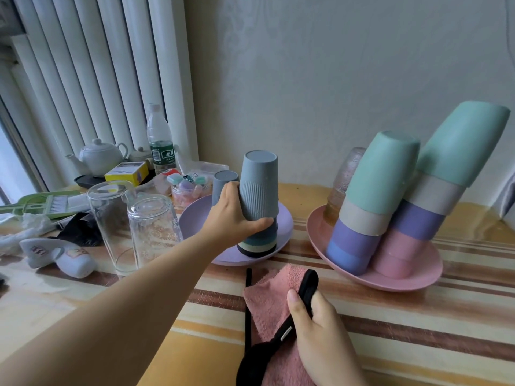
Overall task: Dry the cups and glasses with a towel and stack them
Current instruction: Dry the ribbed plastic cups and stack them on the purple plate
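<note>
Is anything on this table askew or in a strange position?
Yes. On the pink plate, the two stacks of upturned cups lean clearly to the right rather than standing straight. The grey stack on the purple plate stands upright, gripped by the left hand.

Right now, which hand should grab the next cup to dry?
Probably the left hand: it only holds the grey cup on the stack, so letting go frees it. The right hand grips the pink towel for wiping.

The ribbed cup (259,188) is grey-blue, on a lilac plate (284,227). The towel (271,305) is pink with black trim. The tablecloth (418,330) has yellow, cream and brown stripes.
</note>
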{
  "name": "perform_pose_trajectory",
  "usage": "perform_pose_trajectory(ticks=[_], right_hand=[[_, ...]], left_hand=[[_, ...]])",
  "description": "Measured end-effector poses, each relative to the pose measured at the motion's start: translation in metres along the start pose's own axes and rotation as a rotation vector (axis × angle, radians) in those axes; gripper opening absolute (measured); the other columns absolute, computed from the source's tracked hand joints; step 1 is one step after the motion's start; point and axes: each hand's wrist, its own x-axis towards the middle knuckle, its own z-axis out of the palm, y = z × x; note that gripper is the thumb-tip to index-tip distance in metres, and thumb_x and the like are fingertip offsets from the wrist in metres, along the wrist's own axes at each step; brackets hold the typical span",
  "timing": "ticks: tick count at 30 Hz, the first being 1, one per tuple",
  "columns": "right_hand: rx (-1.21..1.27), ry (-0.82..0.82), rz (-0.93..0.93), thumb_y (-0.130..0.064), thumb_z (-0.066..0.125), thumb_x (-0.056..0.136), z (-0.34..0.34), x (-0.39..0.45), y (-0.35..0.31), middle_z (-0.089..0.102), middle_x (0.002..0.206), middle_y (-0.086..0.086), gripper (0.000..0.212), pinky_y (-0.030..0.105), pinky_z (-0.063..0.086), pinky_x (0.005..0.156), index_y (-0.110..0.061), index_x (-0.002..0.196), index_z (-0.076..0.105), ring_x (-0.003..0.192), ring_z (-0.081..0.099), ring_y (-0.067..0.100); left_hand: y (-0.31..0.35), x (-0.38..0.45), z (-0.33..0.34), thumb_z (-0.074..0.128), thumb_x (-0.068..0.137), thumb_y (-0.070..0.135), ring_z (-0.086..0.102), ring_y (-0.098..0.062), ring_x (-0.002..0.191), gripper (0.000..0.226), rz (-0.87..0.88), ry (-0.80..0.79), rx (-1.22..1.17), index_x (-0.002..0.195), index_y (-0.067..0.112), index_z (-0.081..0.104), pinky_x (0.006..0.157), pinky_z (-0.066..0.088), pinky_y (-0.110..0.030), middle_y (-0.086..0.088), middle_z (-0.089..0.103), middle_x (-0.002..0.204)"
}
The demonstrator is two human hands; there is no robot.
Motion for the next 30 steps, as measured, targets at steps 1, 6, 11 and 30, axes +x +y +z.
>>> perform_pose_trajectory(ticks=[1, 6, 11, 30], right_hand=[[0.004, -0.002, 0.001, -0.032, 0.05, 0.094, 0.0, 0.0, 0.0, 0.058, 0.066, -0.002, 0.023, 0.011, 0.039, 0.063, -0.013, 0.082, 0.055, 0.065, 0.054, 0.001], [0.006, -0.008, -0.006, -0.032, 0.05, 0.094, -0.001, 0.0, -0.001, 0.062, 0.072, -0.001, 0.021, 0.008, 0.039, 0.064, -0.014, 0.084, 0.057, 0.072, 0.057, 0.001], [0.026, -0.015, -0.004, -0.03, 0.051, 0.094, 0.001, 0.001, 0.002, 0.064, 0.075, -0.003, 0.016, 0.008, 0.039, 0.066, -0.018, 0.085, 0.058, 0.077, 0.059, 0.009], [0.375, 0.091, -0.251, -0.039, 0.042, 0.09, -0.025, -0.015, -0.035, 0.05, 0.104, -0.038, 0.01, -0.008, 0.028, 0.079, -0.04, 0.095, 0.051, 0.092, 0.043, -0.035]], left_hand=[[-0.003, 0.0, 0.0, 0.082, 0.072, 0.037, 0.049, -0.018, 0.104, 0.072, -0.011, -0.015, -0.051, 0.121, 0.012, 0.036, 0.084, 0.048, -0.038, -0.001, 0.045, 0.115], [-0.005, 0.003, 0.001, 0.085, 0.07, 0.022, 0.053, -0.019, 0.114, 0.07, -0.102, -0.028, -0.379, 0.121, 0.021, 0.036, 0.091, 0.051, -0.04, -0.003, 0.052, 0.12], [0.019, 0.014, -0.013, 0.084, 0.06, 0.034, 0.05, -0.018, 0.115, 0.078, -0.035, 0.093, -0.417, 0.123, 0.022, 0.04, 0.095, 0.048, -0.036, -0.004, 0.047, 0.123], [0.023, -0.144, -0.001, 0.084, 0.05, 0.044, 0.067, -0.012, 0.102, 0.069, -0.098, -0.081, -0.623, 0.113, 0.03, 0.061, 0.088, 0.055, -0.032, 0.01, 0.072, 0.104]])
